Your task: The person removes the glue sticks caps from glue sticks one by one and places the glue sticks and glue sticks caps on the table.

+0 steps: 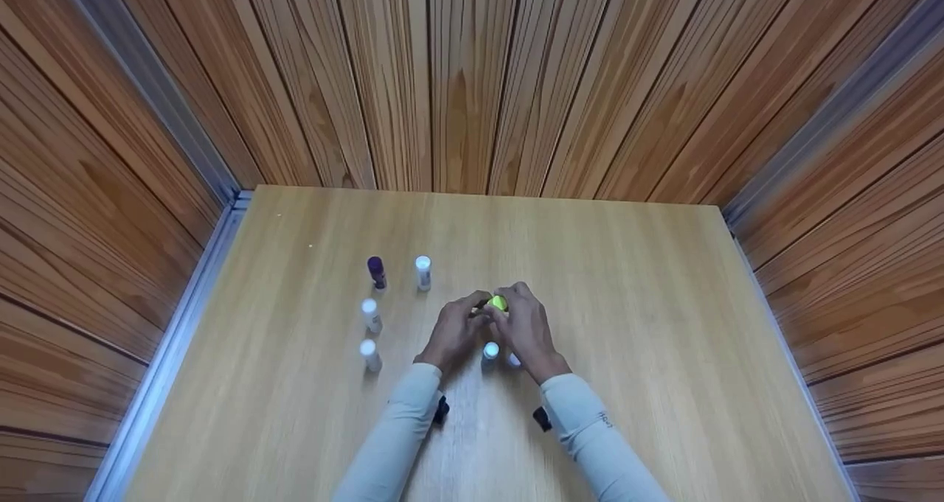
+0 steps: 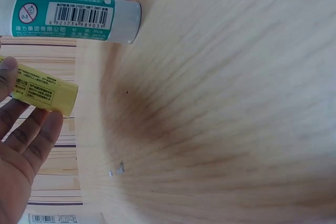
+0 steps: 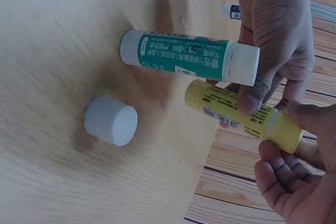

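Near the middle of the table both hands meet on a yellow glue stick (image 3: 231, 109). Fingers and thumb of the left hand (image 1: 453, 331) grip its labelled body. The right hand (image 1: 526, 329) pinches the yellow cap end (image 3: 284, 132). Just nearer than the hands, a glue stick with a teal label (image 3: 178, 56) stands upright, touched by neither hand. Beside it a loose white cap (image 3: 111, 120) rests on the table, partly hidden by the right wrist in the head view.
To the left stand a purple-capped glue stick (image 1: 377, 272) and several white-capped ones, among them one at the back (image 1: 422, 272) and one at the front (image 1: 370, 356). Wood-plank walls (image 1: 472, 82) enclose the table (image 1: 649, 303) at the back and sides.
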### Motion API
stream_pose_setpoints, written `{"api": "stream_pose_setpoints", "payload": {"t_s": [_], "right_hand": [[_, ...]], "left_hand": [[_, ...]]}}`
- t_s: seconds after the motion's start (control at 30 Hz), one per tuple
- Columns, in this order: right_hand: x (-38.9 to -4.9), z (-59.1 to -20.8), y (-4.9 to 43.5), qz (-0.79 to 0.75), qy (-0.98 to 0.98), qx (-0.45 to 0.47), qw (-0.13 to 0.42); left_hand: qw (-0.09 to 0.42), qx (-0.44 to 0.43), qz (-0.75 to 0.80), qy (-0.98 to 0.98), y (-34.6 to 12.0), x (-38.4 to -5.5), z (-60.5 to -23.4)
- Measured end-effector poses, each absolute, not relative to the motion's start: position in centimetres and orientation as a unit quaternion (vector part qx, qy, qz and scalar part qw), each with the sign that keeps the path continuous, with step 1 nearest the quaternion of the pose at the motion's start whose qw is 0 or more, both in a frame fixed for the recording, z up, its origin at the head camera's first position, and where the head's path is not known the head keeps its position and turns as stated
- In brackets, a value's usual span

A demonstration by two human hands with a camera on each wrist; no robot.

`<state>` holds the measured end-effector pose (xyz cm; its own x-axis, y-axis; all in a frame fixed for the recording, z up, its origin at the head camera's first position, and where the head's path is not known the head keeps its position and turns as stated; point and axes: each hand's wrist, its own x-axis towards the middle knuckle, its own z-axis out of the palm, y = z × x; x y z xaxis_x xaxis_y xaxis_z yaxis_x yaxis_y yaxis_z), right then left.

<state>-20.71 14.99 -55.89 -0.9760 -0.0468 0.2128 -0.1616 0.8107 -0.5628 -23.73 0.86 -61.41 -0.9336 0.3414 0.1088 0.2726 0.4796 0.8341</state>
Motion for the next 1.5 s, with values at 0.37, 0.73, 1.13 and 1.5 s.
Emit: {"api": "stream_pose_setpoints", "payload": {"t_s": [0.37, 0.73, 1.13, 1.5], "right_hand": [[-20.6, -56.3, 16.1, 0.280, -0.938, 0.162, 0.121], [-20.8, -55.7, 17.0, 0.323, -0.922, 0.167, 0.130], [-20.4, -57.8, 18.0, 0.337, -0.935, 0.024, 0.109], [-19.5, -61.1, 18.5, 0.281, -0.959, 0.022, 0.019]], "left_hand": [[0.023, 0.213, 0.457, 0.863, 0.5, -23.8, -61.5], [0.048, 0.194, 0.485, 0.851, 0.4, -24.3, -61.4], [0.094, 0.134, 0.570, 0.805, 0.1, -23.8, -62.0], [0.107, 0.139, 0.587, 0.790, 0.2, -22.7, -63.5]]}}
